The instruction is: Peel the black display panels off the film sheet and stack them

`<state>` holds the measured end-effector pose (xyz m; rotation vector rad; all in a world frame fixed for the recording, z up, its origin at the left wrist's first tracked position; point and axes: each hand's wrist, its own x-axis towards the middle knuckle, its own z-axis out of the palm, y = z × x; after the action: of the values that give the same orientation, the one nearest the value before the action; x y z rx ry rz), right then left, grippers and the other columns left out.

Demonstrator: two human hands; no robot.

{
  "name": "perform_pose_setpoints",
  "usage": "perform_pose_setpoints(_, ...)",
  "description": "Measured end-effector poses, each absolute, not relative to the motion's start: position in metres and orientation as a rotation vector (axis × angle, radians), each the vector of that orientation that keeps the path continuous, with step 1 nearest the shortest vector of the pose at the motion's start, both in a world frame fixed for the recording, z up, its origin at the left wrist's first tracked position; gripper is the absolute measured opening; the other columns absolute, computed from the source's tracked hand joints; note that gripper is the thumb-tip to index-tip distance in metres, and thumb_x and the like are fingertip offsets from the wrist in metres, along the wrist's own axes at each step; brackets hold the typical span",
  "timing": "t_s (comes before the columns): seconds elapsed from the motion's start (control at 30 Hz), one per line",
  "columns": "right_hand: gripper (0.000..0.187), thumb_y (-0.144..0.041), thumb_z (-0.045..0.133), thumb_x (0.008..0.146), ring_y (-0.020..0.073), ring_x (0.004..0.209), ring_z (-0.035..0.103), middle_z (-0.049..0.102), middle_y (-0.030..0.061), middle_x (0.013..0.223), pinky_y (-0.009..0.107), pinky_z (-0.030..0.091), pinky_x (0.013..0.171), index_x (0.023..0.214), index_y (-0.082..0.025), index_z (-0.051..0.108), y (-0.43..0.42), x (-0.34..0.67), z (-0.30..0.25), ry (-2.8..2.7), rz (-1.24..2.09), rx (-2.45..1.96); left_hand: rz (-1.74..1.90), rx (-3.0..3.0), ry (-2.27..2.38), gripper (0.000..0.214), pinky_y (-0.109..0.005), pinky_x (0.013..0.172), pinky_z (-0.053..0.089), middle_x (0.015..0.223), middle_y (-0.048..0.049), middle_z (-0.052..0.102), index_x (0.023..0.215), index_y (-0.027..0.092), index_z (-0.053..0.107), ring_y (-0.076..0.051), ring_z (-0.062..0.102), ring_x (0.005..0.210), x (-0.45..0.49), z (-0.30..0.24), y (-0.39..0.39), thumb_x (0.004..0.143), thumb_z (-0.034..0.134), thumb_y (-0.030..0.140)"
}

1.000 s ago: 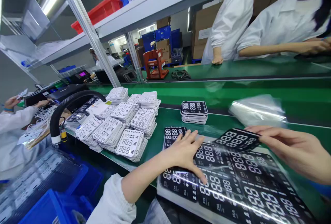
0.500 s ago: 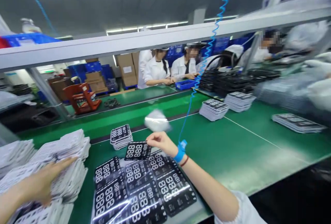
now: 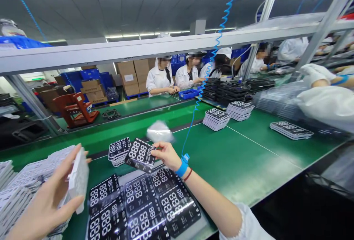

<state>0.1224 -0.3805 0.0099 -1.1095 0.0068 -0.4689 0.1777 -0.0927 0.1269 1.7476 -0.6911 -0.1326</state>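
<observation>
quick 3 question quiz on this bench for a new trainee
1. Which hand pinches the black display panel, left or right?
2. True or false: the blue wrist strap with its coiled cord is on the left wrist.
3. Fill the gap: the stack of black display panels stands on a ___ belt.

Key: 1. The right hand. 2. False. 3. Green.
</observation>
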Motion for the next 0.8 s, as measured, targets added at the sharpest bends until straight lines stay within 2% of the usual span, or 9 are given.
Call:
perform_pose_setpoints(0.03,0.043,-0.04,0.085,0.047,0.0076,0.052,0.054,0.06,-0.0036,0.064,0.02,0.046,0.05,0.07,-0.015,0.059,-0.381,0.123,0.009,0.015,-0.472,-1.083,-0.201,1.619,-0.624,0.087,-0.061,0.109,0.016,0.138,0.0004,0.044,0.135,0.039,0.041,-0.044,0.034,0.126,0.166,0.126,-0.11,0.055,0.072,0.056)
perform_pose_setpoints(0.1,0.042,-0.042,0.084,0.05,0.006,0.052,0.053,0.058,-0.0045,0.061,0.018,0.045,0.05,0.067,-0.015,0.057,-0.383,0.124,0.007,0.025,-0.479,-1.037,-0.407,1.279,-0.509,0.09,-0.059,0.103,0.032,0.133,-0.0074,0.05,0.138,0.03,0.037,-0.04,0.046,0.119,0.155,0.117,-0.142,0.059,0.068,0.059)
perform_pose_setpoints(0.23,0.043,-0.042,0.084,0.051,0.0037,0.052,0.051,0.058,-0.0047,0.062,0.014,0.044,0.05,0.067,-0.015,0.055,-0.386,0.123,0.008,0.043,-0.483,-0.971,-0.775,0.905,-0.341,0.069,-0.06,0.089,0.042,0.124,-0.0125,0.056,0.14,0.028,0.032,-0.038,0.057,0.105,0.171,0.083,-0.185,0.079,0.048,0.056)
perform_pose_setpoints(0.37,0.042,-0.041,0.084,0.053,0.0039,0.053,0.052,0.059,-0.0047,0.063,0.014,0.045,0.05,0.07,-0.015,0.056,-0.383,0.121,0.009,0.053,-0.463,-0.951,-0.894,0.704,-0.246,0.052,-0.061,0.087,0.041,0.112,-0.0114,0.062,0.14,0.03,0.031,-0.032,0.06,0.096,0.187,0.048,-0.202,0.089,0.038,0.04)
perform_pose_setpoints(0.47,0.042,-0.04,0.085,0.052,0.0055,0.054,0.055,0.061,-0.0035,0.064,0.017,0.047,0.052,0.07,-0.015,0.056,-0.378,0.119,0.009,0.064,-0.434,-0.957,-0.938,0.69,-0.15,0.048,-0.063,0.088,0.038,0.109,-0.0116,0.063,0.139,0.026,0.034,-0.03,0.06,0.093,0.186,0.033,-0.207,0.091,0.035,0.036)
perform_pose_setpoints(0.6,0.043,-0.04,0.085,0.051,0.008,0.053,0.056,0.061,-0.0024,0.062,0.02,0.048,0.052,0.068,-0.015,0.055,-0.374,0.115,0.008,0.086,-0.381,-0.967,-1.04,0.65,-0.136,0.05,-0.062,0.089,0.037,0.114,-0.0156,0.06,0.136,0.021,0.038,-0.032,0.057,0.099,0.181,0.025,-0.209,0.092,0.03,0.043)
perform_pose_setpoints(0.7,0.044,-0.043,0.085,0.05,0.0061,0.046,0.049,0.056,-0.0041,0.055,0.018,0.042,0.045,0.065,-0.015,0.054,-0.373,0.11,0.009,0.129,-0.44,-1.108,-1.073,0.575,-0.179,0.053,-0.062,0.09,0.035,0.119,-0.0139,0.058,0.139,0.024,0.034,-0.032,0.056,0.102,0.179,0.024,-0.209,0.092,0.027,0.049)
perform_pose_setpoints(0.8,0.04,-0.041,0.083,0.055,0.0053,0.044,0.043,0.05,-0.0055,0.052,0.018,0.036,0.04,0.063,-0.016,0.053,-0.372,0.104,0.012,0.164,-0.657,-1.34,-1.091,0.559,-0.188,0.057,-0.065,0.089,0.033,0.126,-0.0133,0.053,0.142,0.027,0.027,-0.033,0.055,0.104,0.178,0.023,-0.209,0.092,0.021,0.054)
